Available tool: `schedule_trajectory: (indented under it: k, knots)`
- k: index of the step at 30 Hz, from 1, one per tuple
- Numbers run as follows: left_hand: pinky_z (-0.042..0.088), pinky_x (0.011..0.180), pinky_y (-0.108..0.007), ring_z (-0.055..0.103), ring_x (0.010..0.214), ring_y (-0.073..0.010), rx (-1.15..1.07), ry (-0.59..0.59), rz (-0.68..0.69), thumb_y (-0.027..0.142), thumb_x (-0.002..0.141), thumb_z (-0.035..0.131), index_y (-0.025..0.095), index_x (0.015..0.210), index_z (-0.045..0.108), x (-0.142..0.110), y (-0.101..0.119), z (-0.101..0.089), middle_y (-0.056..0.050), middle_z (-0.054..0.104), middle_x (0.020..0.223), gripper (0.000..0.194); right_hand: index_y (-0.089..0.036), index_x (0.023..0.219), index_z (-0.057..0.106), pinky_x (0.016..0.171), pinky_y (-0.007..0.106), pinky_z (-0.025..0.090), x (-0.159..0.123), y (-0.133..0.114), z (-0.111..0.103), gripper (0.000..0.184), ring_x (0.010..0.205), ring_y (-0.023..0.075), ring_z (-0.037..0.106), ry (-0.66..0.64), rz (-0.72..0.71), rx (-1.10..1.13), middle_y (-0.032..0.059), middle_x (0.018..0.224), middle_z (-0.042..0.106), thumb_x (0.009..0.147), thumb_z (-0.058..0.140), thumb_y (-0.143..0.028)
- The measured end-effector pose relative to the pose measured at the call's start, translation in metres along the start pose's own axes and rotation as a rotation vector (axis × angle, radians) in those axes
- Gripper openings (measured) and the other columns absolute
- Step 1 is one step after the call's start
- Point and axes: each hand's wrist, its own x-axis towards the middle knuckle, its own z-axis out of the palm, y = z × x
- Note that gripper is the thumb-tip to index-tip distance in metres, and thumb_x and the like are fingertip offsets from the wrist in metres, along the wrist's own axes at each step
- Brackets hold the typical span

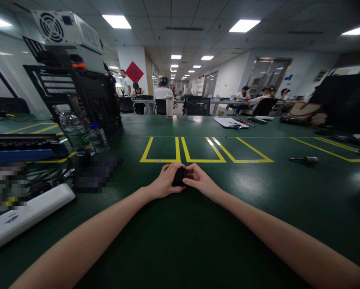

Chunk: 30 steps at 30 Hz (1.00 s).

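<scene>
A small black object [179, 177] with a rounded outline is between my two hands, low over the green table [180, 237]; its kind I cannot make out. My left hand [167, 180] wraps its fingers over the top and the left side of it. From the other side, my right hand [199, 180] has its thumb and fingers closed at the object's right edge. Part of the object is hidden by the fingers. Just beyond both hands lie yellow tape outlines [204, 160] on the tabletop.
At the left stand a black computer case [98, 100] topped by a power supply [68, 28], plastic bottles [74, 130] and a white power strip [32, 216]. A screwdriver-like tool [304, 159] lies right. Farther back are a paper cup [169, 108] and a clipboard [229, 122]. Several people sit beyond.
</scene>
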Motion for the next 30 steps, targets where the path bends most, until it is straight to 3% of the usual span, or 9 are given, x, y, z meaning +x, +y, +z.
schedule_trajectory:
  k: [6,12,19,25,30]
  knots:
    - [0.022,0.097,-0.04,0.04,0.109,-0.0226,-0.007,-0.009,0.003,0.028,0.068,0.06,0.024,0.119,0.026,0.0,0.0011,-0.0009,-0.006,0.042,0.115,0.061,-0.022,0.091,0.048,0.082,0.036,0.043,0.0018,0.0049,0.0019,0.019,0.092,0.0161,0.052,0.062,-0.028,-0.035,0.0011,0.095,0.052,0.076,0.053,-0.033]
    - [0.023,0.096,-0.04,0.041,0.108,-0.022,-0.006,-0.01,-0.005,0.028,0.069,0.06,0.024,0.119,0.026,0.0001,0.0007,-0.0003,-0.006,0.043,0.114,0.061,-0.02,0.096,0.049,0.083,0.037,0.043,0.005,0.0088,-0.0005,0.027,0.093,0.0171,0.052,0.099,0.04,-0.053,0.003,0.098,0.053,0.074,0.055,-0.036]
    - [0.023,0.097,-0.039,0.04,0.108,-0.0216,0.008,-0.007,0.002,0.028,0.069,0.06,0.023,0.118,0.026,0.0004,0.0005,-0.0003,-0.006,0.042,0.113,0.06,-0.023,0.092,0.047,0.081,0.036,0.044,0.0016,0.0035,0.0002,0.025,0.094,0.0173,0.053,0.012,-0.024,-0.021,0.0008,0.098,0.051,0.071,0.06,-0.028]
    - [0.024,0.096,-0.039,0.04,0.109,-0.022,0.001,-0.011,0.0,0.029,0.069,0.06,0.024,0.119,0.026,0.0007,0.0004,-0.0005,-0.006,0.042,0.114,0.061,-0.023,0.089,0.045,0.077,0.035,0.046,-0.0009,-0.0001,0.004,0.02,0.09,0.0166,0.054,0.045,-0.012,-0.031,0.0004,0.095,0.05,0.074,0.056,-0.031]
    - [0.023,0.097,-0.039,0.04,0.109,-0.022,-0.008,-0.016,-0.008,0.029,0.069,0.06,0.024,0.119,0.026,0.0006,0.0014,-0.0015,-0.006,0.042,0.114,0.061,-0.021,0.097,0.046,0.085,0.038,0.043,0.0002,-0.0008,0.0028,0.027,0.097,0.0179,0.051,0.082,0.041,-0.065,0.003,0.102,0.05,0.074,0.056,-0.031]
